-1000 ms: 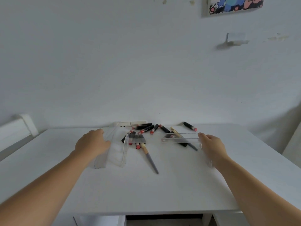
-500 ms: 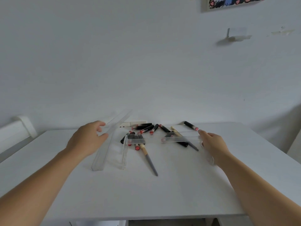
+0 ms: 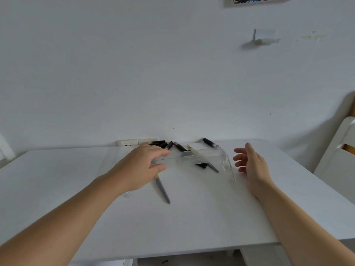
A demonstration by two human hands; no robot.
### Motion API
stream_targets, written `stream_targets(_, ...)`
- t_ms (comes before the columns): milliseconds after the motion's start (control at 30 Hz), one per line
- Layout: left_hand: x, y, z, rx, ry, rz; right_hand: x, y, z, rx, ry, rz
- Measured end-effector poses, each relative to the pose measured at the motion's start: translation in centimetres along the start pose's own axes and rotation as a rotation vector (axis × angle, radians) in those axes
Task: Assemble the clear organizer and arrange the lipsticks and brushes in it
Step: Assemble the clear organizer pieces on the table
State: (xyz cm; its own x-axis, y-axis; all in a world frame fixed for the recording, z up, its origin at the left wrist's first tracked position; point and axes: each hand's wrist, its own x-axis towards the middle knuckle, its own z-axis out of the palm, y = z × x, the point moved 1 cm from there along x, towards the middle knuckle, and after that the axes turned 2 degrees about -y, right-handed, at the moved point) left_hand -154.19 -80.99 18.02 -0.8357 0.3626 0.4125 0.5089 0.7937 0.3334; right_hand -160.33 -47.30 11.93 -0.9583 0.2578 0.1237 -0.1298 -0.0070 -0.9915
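My left hand [image 3: 143,166] grips one end of a long clear organizer panel [image 3: 192,158], held level just above the table. A second clear piece [image 3: 229,167] stands at its right end. My right hand [image 3: 249,164] hovers open beside that piece, fingers spread, touching nothing. Behind and under the panel lie several black lipsticks [image 3: 179,146], one more lipstick [image 3: 210,142] at the back right, and a cream-handled brush [image 3: 193,149]. A grey-tipped brush [image 3: 162,189] lies in front, partly under my left hand.
The white table [image 3: 192,217] stands against a white wall. A white power strip [image 3: 134,142] lies at the back edge. A white chair [image 3: 338,156] is at the right. A small clear bit [image 3: 127,194] shows under my left forearm.
My left hand swung right with the clear panel and now holds it across the lipsticks. My right hand let go of the clear piece and opened. The camera shifted left.
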Motion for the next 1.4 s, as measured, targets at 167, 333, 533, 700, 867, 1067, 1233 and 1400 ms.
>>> stream_targets(167,0.1,0.5,1.8,0.033,0.014,0.075,-0.5,-0.3,0.4,-0.027,-0.126,-0.021)
stream_targets(333,0.3,0.5,2.6,0.075,0.039,0.123,-0.9,-0.3,0.7,-0.119,-0.192,-0.067)
stream_targets(533,0.3,0.0,3.1,0.120,0.076,0.146,-1.0,0.0,0.8,-0.213,-0.226,-0.061)
stream_targets(700,0.2,-0.1,3.3,0.167,0.101,0.184,-1.0,0.0,0.8,-0.222,-0.248,-0.066)
stream_targets(867,-0.1,-0.2,3.7,0.215,0.164,0.211,-1.1,-0.2,0.8,-0.220,-0.237,-0.060)
stream_targets(1067,-0.3,-0.5,4.1,0.230,0.219,0.202,-1.2,-0.3,0.8,-0.254,-0.228,-0.065)
stream_targets(1233,-0.7,-1.0,3.7,0.208,0.254,-0.015,-1.2,-0.2,0.9,-0.338,-0.208,-0.078)
stream_targets(1400,-1.2,-2.2,3.1,0.202,0.237,-0.113,-1.1,-0.1,0.9,-0.363,-0.205,-0.077)
